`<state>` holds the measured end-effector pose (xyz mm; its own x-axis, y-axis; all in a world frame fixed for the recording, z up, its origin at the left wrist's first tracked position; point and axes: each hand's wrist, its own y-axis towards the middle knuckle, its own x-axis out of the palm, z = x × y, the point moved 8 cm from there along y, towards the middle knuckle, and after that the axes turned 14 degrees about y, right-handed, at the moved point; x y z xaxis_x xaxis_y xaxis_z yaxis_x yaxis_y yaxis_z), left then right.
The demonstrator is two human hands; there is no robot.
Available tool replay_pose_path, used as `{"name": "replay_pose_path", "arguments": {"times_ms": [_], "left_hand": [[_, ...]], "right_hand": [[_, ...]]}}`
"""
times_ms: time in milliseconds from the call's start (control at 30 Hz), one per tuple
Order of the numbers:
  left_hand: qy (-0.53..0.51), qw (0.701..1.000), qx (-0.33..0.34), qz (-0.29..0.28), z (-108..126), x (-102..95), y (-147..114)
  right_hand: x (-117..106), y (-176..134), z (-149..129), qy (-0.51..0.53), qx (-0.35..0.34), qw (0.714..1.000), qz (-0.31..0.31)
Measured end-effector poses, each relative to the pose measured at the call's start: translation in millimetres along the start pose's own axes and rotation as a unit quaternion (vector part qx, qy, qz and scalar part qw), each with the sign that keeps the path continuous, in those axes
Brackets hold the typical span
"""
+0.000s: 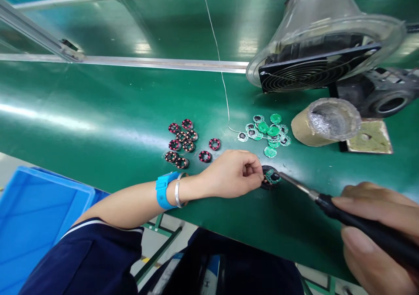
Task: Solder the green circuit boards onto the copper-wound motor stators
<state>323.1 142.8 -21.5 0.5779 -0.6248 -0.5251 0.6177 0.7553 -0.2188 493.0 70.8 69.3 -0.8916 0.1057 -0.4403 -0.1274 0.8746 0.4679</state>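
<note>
My right hand [376, 229] grips the black handle of a soldering iron [330, 207]. The iron's tip points left and meets the edge of a small round green circuit board [272, 176]. That board sits on a coil-wound motor stator in a black round holder [269, 186]. From the left, my left hand [234, 175] reaches in with fingers curled and thumb and forefinger pinched at the holder's near side. What lies between those fingertips is too small to make out. Several red and copper wound stators [188, 145] stand left of my left hand.
Several green round circuit boards [273, 131] lie in a loose pile, with a thin solder wire [225, 94] hanging down to them. Behind at right are a tan cup [304, 125], a soldering-iron stand [376, 90] and a fume hood with fan [307, 72]. A blue crate [49, 199] stands left.
</note>
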Motion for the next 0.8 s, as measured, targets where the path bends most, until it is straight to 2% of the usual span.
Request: {"name": "replay_pose_path", "arguments": {"times_ms": [300, 467, 800], "left_hand": [[0.000, 1.000, -0.008, -0.001, -1.5, 0.9, 0.1], [0.002, 1.000, -0.007, -0.002, -2.1, 1.2, 0.9], [0.002, 1.000, -0.004, 0.002, -1.7, 1.6, 0.8]], "right_hand": [[10.2, 8.4, -12.1, 0.047, -0.023, 0.998, -0.038], [14.9, 5.8, -16.9, 0.018, -0.031, 0.997, -0.071], [16.8, 4.2, -16.3, 0.014, -0.011, 0.998, -0.067]]}}
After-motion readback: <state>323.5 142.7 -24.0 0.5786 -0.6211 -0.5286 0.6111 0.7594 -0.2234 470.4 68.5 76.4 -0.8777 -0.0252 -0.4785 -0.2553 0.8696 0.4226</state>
